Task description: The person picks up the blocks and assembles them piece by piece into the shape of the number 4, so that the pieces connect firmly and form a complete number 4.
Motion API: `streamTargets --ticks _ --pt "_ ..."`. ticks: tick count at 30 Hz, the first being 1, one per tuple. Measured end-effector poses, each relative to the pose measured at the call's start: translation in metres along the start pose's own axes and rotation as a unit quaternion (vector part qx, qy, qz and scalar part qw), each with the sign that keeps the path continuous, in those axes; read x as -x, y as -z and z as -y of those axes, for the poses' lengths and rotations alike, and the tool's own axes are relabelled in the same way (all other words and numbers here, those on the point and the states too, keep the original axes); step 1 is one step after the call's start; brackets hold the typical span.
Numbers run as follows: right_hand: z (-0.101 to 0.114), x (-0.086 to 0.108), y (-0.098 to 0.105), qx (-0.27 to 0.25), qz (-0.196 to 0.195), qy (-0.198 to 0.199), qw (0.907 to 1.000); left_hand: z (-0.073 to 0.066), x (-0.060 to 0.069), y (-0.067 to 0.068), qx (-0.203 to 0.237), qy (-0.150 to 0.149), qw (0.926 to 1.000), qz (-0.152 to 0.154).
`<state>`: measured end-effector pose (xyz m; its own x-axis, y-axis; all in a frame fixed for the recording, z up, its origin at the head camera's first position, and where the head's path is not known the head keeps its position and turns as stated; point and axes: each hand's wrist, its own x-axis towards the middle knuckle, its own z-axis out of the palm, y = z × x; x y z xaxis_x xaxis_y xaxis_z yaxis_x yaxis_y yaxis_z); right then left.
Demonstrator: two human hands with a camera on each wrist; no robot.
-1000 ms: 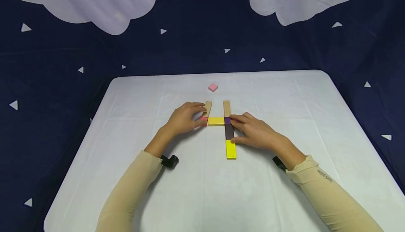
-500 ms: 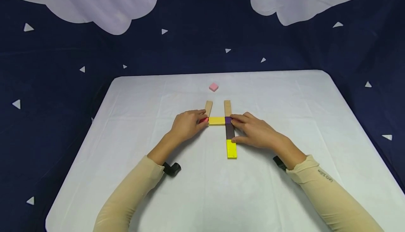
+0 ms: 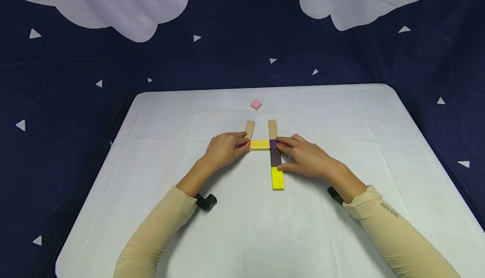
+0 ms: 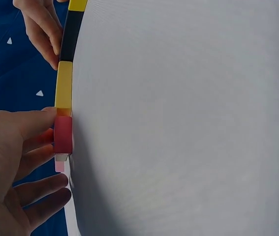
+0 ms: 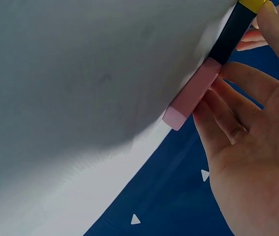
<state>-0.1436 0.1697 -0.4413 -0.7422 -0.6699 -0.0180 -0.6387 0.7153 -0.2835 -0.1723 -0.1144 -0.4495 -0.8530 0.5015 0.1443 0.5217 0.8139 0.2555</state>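
My left hand (image 3: 222, 149) pinches a red block (image 4: 63, 135) between thumb and fingers, at the left end of a yellow block (image 3: 259, 145). My right hand (image 3: 305, 158) lies along the right side of a column, its fingertips touching the purple block (image 3: 273, 144) and its thumb near where the dark block (image 3: 275, 157) meets a bright yellow block (image 3: 278, 178). A plain wooden block (image 3: 273, 129) tops this column. Another wooden block (image 3: 250, 129), slightly slanted, extends away from the red block, its near end partly hidden by my left fingers.
A small pink block (image 3: 256, 104) lies alone further back. All sit on a white cloth-covered table (image 3: 242, 227) with rounded corners. A dark blue backdrop (image 3: 227, 59) with white clouds and triangles hangs behind. Black wrist devices are on both arms.
My left hand has lowered and moved slightly right, its index finger coming down from the slanted wooden block to close on the red block. My right hand has stayed in place.
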Motion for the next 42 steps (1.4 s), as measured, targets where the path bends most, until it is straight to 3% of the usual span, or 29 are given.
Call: streamTargets --ticks 10,15,22,42 --pt "-0.0008 -0.0001 -0.0018 -0.003 -0.001 0.002 1.0000 -0.0066 0.0014 0.0011 0.012 -0.036 0.9993 0.006" --pt "-0.0010 -0.0002 -0.0024 -0.002 -0.002 0.004 1.0000 -0.0065 0.0004 0.0000 0.017 -0.038 0.9989 0.019" --pt "-0.0001 0.0000 -0.0007 -0.002 0.000 0.002 1.0000 -0.0052 -0.0014 -0.0013 0.029 -0.052 0.9982 0.009" --pt "-0.0025 0.0001 -0.0023 -0.005 -0.007 0.009 0.9999 -0.0016 -0.0027 -0.0014 0.063 -0.052 0.9966 0.012"
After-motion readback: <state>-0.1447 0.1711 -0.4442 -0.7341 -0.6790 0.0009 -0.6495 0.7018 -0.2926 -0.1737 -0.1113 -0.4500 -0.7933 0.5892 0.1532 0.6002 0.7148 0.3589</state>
